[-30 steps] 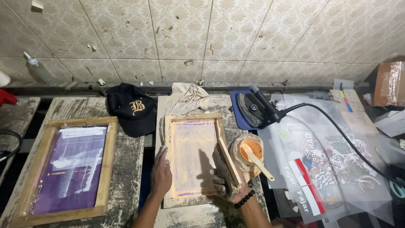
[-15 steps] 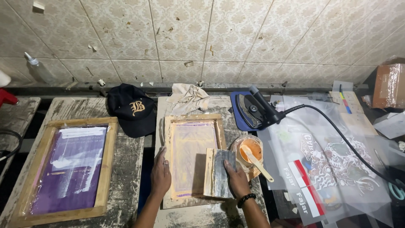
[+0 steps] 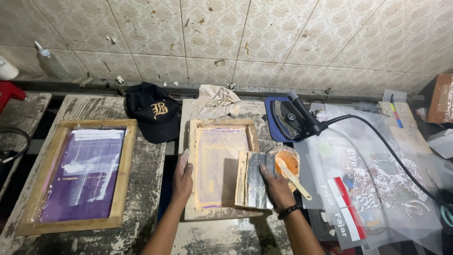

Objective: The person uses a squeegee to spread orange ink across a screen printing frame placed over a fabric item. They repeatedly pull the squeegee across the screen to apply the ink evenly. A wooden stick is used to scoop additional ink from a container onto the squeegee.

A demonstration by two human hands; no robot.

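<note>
Two hands work: left hand [image 3: 181, 175] lies flat, fingers together, steadying the small wooden printing frame [image 3: 221, 167]; right hand [image 3: 275, 185] grips a wooden-backed squeegee [image 3: 255, 179] mid-screen, orange ink tub [image 3: 286, 160] unused beside.

A squeegee [image 3: 255, 179] covered the right rail of the small wooden screen frame [image 3: 222, 123], and the right hand [image 3: 276, 186] hid the squeegee's lower corner. Both forearms ran out of the bottom edge. The transparent film sheets [image 3: 377, 189] were cut off at right, their printed design too fine to read.
</note>
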